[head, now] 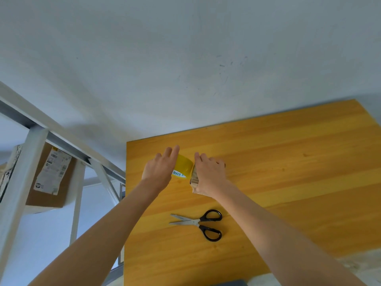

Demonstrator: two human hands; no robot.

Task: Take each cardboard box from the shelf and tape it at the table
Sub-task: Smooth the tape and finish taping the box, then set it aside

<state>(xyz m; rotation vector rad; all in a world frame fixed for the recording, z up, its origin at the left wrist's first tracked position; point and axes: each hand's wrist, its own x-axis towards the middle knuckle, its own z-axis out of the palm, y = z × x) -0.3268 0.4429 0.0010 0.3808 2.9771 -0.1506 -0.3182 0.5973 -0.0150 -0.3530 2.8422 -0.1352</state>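
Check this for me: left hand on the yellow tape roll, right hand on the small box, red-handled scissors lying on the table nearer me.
One thing is wrong: the scissors have black handles, not red, as the head view shows. The rest stands: left hand on the yellow tape roll, right hand on the small box, scissors on the table nearer you.

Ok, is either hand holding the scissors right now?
No, the scissors lie untouched on the table, while the left hand is on the tape roll and the right hand on the small cardboard box.
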